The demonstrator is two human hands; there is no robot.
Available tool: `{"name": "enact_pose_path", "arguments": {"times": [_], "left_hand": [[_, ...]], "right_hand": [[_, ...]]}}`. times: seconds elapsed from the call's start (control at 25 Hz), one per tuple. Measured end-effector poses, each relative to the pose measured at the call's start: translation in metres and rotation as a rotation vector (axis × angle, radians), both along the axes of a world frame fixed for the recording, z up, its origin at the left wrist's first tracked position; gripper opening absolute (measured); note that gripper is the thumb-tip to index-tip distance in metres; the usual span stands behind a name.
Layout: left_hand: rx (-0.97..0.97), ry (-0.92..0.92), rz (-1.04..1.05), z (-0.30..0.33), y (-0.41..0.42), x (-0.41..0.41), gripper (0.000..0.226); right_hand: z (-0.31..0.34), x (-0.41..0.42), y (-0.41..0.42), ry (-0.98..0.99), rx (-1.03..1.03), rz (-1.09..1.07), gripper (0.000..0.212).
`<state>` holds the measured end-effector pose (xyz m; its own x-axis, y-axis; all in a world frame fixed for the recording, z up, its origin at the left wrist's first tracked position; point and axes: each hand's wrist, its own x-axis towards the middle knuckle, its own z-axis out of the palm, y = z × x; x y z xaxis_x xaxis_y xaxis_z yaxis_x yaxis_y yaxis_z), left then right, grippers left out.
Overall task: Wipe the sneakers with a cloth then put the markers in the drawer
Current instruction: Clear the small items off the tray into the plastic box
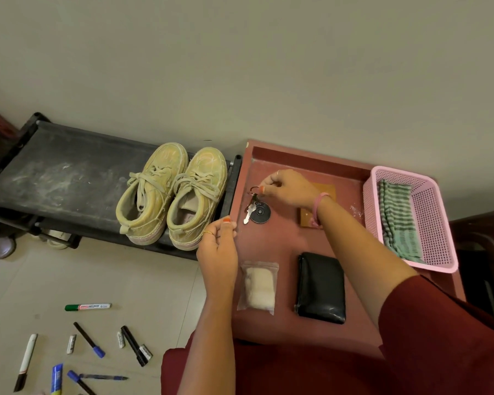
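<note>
A pair of dirty yellowish sneakers (171,195) stands on a black shoe rack (54,172). A green striped cloth (397,218) lies in a pink basket (428,252) at the right of the red tabletop (285,246). Several markers (87,307) lie scattered on the floor at lower left. My right hand (288,186) pinches the ring of a bunch of keys (254,208) lying on the tabletop. My left hand (217,249) hovers at the table's left edge, fingers loosely curled, holding nothing.
On the red tabletop lie a black wallet (321,287), a small clear bag with something white (257,286) and a brown wooden block (307,219). Shoes sit under the rack (0,246). A dark chair (485,252) stands at the right.
</note>
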<state>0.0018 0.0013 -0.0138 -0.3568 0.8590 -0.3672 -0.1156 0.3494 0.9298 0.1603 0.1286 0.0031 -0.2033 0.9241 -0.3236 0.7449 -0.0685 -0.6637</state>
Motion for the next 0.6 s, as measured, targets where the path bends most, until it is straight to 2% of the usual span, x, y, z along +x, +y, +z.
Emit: {"name": "enact_pose_path", "arguments": {"times": [0.12,0.28,0.44,0.6], "left_hand": [[0.001,0.011,0.000,0.000,-0.003,0.004,0.018],[-0.005,0.025,-0.001,0.006,-0.011,0.008,0.022],[0.054,0.020,-0.019,0.030,-0.029,0.010,0.023],[0.220,0.064,-0.148,0.080,-0.041,0.010,0.021]], "right_hand": [[0.032,0.006,-0.007,-0.238,0.064,0.254,0.019],[0.079,0.013,-0.029,-0.273,0.116,0.332,0.023],[0.128,0.023,-0.060,-0.249,0.161,0.278,0.024],[0.175,0.035,-0.090,-0.078,0.221,0.134,0.037]]}}
